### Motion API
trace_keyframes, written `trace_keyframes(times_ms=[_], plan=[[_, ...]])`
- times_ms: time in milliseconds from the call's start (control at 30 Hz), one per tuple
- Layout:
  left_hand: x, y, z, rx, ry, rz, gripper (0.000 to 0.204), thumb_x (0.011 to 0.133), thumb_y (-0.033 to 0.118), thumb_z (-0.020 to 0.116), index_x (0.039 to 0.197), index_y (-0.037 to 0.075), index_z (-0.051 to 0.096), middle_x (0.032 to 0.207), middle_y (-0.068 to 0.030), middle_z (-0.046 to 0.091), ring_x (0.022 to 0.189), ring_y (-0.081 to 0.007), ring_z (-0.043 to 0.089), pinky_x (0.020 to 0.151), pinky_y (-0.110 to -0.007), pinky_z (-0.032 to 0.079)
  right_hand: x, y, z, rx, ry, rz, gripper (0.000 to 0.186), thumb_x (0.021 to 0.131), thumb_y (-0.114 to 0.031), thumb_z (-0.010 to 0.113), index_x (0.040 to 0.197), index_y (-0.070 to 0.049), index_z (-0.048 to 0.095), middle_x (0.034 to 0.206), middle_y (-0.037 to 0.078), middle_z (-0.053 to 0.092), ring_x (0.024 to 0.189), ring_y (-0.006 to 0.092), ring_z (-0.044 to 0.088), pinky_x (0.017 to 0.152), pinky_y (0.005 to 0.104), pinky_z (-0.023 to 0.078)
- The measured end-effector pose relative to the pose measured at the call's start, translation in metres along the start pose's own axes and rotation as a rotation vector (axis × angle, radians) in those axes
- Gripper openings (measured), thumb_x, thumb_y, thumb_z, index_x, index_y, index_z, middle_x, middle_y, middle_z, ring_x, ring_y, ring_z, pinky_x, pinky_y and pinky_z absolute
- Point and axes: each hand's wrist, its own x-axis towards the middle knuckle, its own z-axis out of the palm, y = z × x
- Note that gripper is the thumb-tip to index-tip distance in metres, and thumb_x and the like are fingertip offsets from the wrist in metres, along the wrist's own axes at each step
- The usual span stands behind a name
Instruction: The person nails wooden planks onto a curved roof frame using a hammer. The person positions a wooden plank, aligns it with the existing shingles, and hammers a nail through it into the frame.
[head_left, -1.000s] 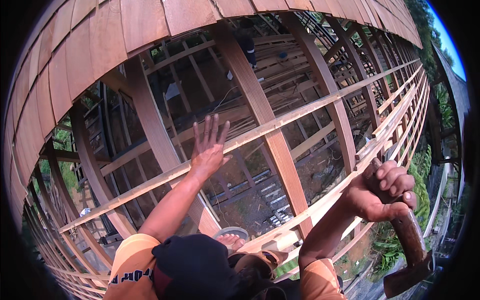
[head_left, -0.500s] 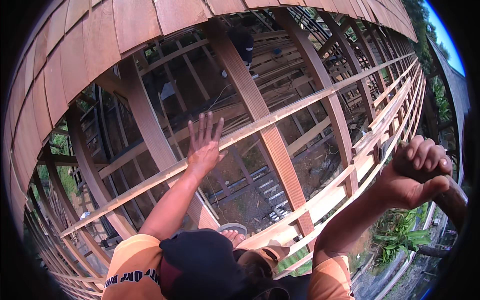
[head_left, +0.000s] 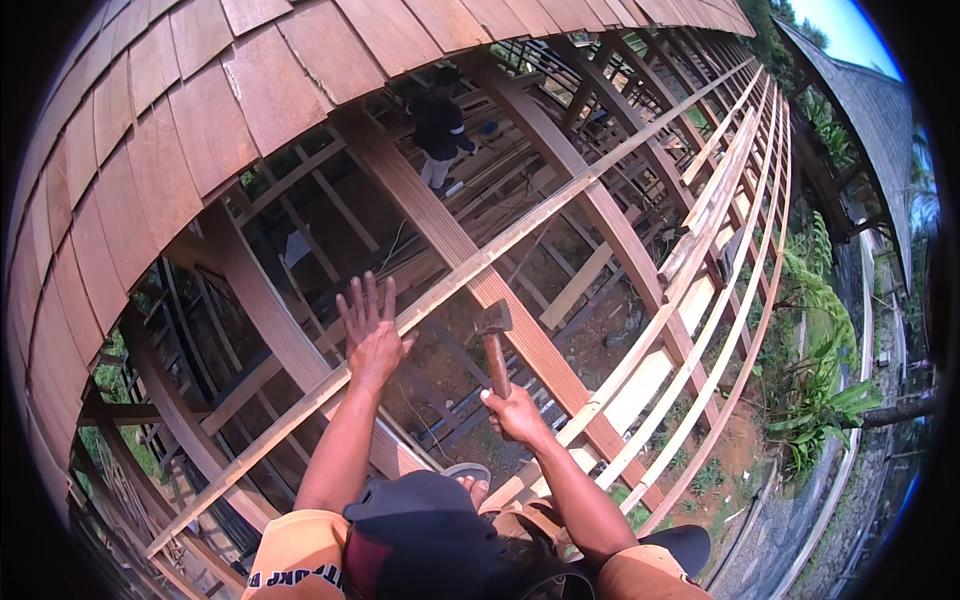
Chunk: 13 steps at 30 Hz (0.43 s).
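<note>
My left hand (head_left: 373,345) lies over a long thin wooden batten (head_left: 452,278), palm down with fingers stretched out beyond it. The batten crosses several thick reddish-brown rafters (head_left: 425,210) at an angle. My right hand (head_left: 514,414) is wrapped round the wooden handle of a hammer (head_left: 496,362). The hammer's dark metal head points upward, close to the rafter right of my left hand. I cannot tell whether the head touches the wood. A sandalled foot (head_left: 475,480) shows below, between my arms.
Overlapping wooden shingles (head_left: 240,80) cover the roof at upper left. Parallel battens (head_left: 720,330) run along the right. Through the open frame, a person in dark clothing (head_left: 436,130) stands far below among timber. Green plants (head_left: 815,400) and a grey-roofed building (head_left: 850,110) lie beyond the right edge.
My right hand has come down from the raised right side toward the middle, bringing the hammer into full view. My left hand stays over the batten. The whole view has shifted.
</note>
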Motion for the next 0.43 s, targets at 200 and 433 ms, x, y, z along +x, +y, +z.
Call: trace_keyframes(times_ms=[200,433], plan=[[-0.008,-0.010,0.004,0.020,0.028,-0.088,0.109,0.073,0.043,0.082,0.159,0.012,0.022,0.160,-0.0186,0.031,0.151,-0.0344,0.023,0.122,-0.054,0.016,-0.050,0.007,-0.070,-0.290,-0.040,-0.110,0.035,0.091,-0.034,0.065,0.085,-0.001,0.053,0.067,0.011,0.058,0.061,0.0214,0.059,0.059,0.0393,0.047],[-0.006,0.000,-0.003,-0.145,-0.125,-0.125,0.089,0.086,0.043,0.072,0.157,0.017,0.026,0.094,-0.0250,0.072,0.091,-0.0446,0.069,0.084,-0.053,0.052,-0.207,0.036,-0.191,-0.640,0.203,0.035,0.039,0.091,-0.035,0.067,0.105,0.002,0.065,0.082,0.022,0.067,0.081,0.0312,0.068,0.077,0.0442,0.051]])
